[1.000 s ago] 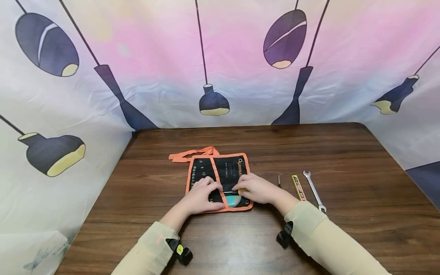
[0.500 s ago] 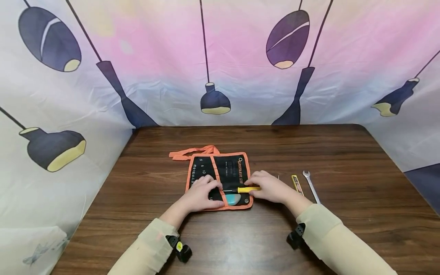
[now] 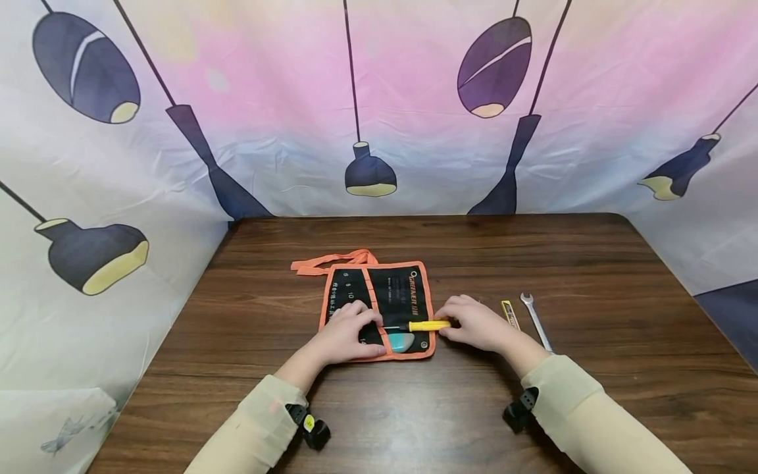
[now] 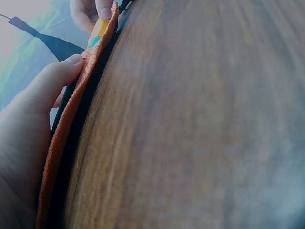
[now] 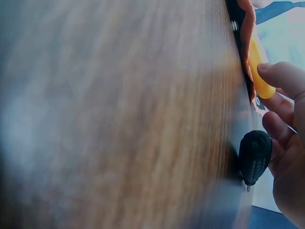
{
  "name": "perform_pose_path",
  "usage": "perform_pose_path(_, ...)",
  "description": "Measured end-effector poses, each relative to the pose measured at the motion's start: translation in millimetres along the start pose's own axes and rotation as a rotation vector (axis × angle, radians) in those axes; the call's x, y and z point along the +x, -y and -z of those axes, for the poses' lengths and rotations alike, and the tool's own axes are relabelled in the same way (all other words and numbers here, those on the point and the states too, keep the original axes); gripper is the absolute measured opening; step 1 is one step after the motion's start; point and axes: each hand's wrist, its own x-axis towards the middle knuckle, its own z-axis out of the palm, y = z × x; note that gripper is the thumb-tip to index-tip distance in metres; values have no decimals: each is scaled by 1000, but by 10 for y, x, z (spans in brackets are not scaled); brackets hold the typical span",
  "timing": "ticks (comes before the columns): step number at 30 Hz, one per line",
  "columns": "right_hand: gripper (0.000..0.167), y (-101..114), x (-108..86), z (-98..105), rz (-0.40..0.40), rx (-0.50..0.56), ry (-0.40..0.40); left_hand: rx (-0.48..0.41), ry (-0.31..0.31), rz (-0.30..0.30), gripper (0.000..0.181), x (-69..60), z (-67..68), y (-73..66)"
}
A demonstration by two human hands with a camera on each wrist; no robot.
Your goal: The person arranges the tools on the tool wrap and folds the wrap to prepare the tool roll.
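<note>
A black tool pouch (image 3: 393, 280) with orange trim lies unrolled on the table. My left hand (image 3: 346, 336) holds it down at its pocket strip, the thumb on the trim near the front edge. A screwdriver (image 3: 429, 325) with a yellow handle lies across the pouch, its shaft reaching the pocket strip near my left fingers; the tip is hidden. My right hand (image 3: 474, 324) pinches the handle's end between thumb and fingers, also in the right wrist view. Beside that screwdriver a teal and grey tool (image 3: 401, 342) sticks out of a pocket.
To the right lie a yellow label-like strip (image 3: 510, 315) and a double-ended wrench (image 3: 535, 321), both partly covered by my right arm. A small tool with a black handle (image 5: 255, 157) shows beneath my right hand. The orange tie (image 3: 331, 262) trails behind the pouch.
My right hand has slid right along the yellow handle to its end, uncovering most of it. The left hand has stayed on the pouch. The small black-handled tool is now hidden in the head view.
</note>
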Motion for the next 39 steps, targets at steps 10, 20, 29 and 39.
perform_pose_path(10,14,-28,-10,-1,29,-10,-29,2,-2,1,41,0,6,7)
perform_pose_path(20,15,12,40,-23,56,-2,-48,-8,-14,1,42,4,-4,12)
perform_pose_path(29,16,71,110,-49,63,27,-26,-23,-27,-12,39,-2,-5,3)
perform_pose_path(39,17,142,203,-82,46,35,-4,-24,-39,-19,38,-10,-6,-11)
